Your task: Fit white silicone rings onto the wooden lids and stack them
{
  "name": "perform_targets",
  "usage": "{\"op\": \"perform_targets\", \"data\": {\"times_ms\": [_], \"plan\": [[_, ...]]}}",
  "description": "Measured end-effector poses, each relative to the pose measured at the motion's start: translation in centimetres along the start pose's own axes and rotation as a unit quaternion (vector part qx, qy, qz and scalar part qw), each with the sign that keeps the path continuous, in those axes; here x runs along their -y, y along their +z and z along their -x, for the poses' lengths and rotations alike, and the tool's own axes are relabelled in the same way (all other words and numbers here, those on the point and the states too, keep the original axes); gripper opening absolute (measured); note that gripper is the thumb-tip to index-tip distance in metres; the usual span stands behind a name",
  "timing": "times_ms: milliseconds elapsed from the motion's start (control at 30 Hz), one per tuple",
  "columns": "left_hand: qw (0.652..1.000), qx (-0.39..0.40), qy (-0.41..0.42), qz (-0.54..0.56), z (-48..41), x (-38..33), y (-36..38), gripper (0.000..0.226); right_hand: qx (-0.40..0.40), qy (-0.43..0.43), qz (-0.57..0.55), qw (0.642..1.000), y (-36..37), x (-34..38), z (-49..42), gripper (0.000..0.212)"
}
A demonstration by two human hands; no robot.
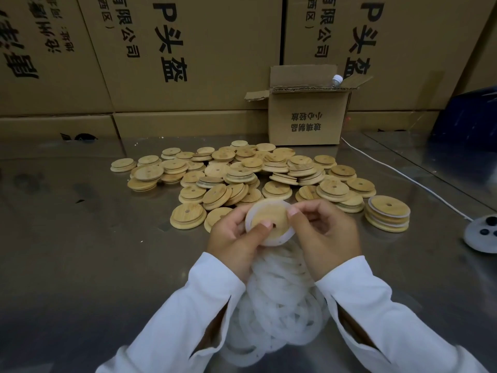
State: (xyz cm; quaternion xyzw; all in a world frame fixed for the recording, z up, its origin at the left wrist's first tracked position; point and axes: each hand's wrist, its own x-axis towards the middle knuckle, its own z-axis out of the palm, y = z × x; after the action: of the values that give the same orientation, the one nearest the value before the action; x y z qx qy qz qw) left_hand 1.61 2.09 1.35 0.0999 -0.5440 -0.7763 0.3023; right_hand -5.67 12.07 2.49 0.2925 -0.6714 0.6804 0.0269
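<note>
Item in hand: one wooden lid point(269, 218), held tilted above the table edge nearest me, with a white silicone ring point(281, 239) partly worked around its rim. The ring shows along the left and lower edge; whether it sits fully in place at the top I cannot tell.

My left hand point(234, 238) grips the lid, thumb pressed on its face beside the centre hole. My right hand point(328, 232) pinches the ring at the lid's upper right edge.

Step judged: seating the ring. Next move calls for running the fingers round the rim until the ring lies even, then placing the lid on the finished stack point(387, 215) to my right, where ringed lids lie one on another.

The lid is pale, grained wood, stepped in profile.

Directly below my wrists lies a heap of rings point(282, 313); beyond my hands, a spread of loose lids point(242, 170) on the steel table point(94, 251).
</note>
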Motion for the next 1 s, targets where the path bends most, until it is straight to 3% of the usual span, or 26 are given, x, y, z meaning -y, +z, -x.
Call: {"op": "perform_targets", "data": {"times_ms": [100, 333, 667, 833, 1000], "plan": [[0.997, -0.001, 0.015, -0.071, 0.21, -0.06, -0.31, 0.024, 0.027, -0.029, 0.055, 0.998, 0.0, -0.05, 0.16, 0.012], [0.996, -0.023, 0.012, -0.086, 0.11, -0.38, -0.7, 0.038, 0.032, -0.018, 0.051, 0.998, -0.02, -0.14, 0.12, 0.013], [1.0, -0.027, -0.013, -0.009, 0.06, -0.35, -0.37, 0.042, 0.071, 0.021, 0.024, 0.997, -0.86, 0.52, -0.73, 0.016], [0.997, -0.041, -0.038, 0.052, 0.11, -0.15, -0.29, 0.03, 0.069, 0.014, 0.024, 0.997, -0.66, 0.74, -0.77, 0.014], [0.997, -0.076, -0.011, -0.022, 0.22, -0.1, -0.22, 0.033, 0.037, -0.015, 0.059, 0.997, -0.21, 0.53, -0.44, 0.013]]}}
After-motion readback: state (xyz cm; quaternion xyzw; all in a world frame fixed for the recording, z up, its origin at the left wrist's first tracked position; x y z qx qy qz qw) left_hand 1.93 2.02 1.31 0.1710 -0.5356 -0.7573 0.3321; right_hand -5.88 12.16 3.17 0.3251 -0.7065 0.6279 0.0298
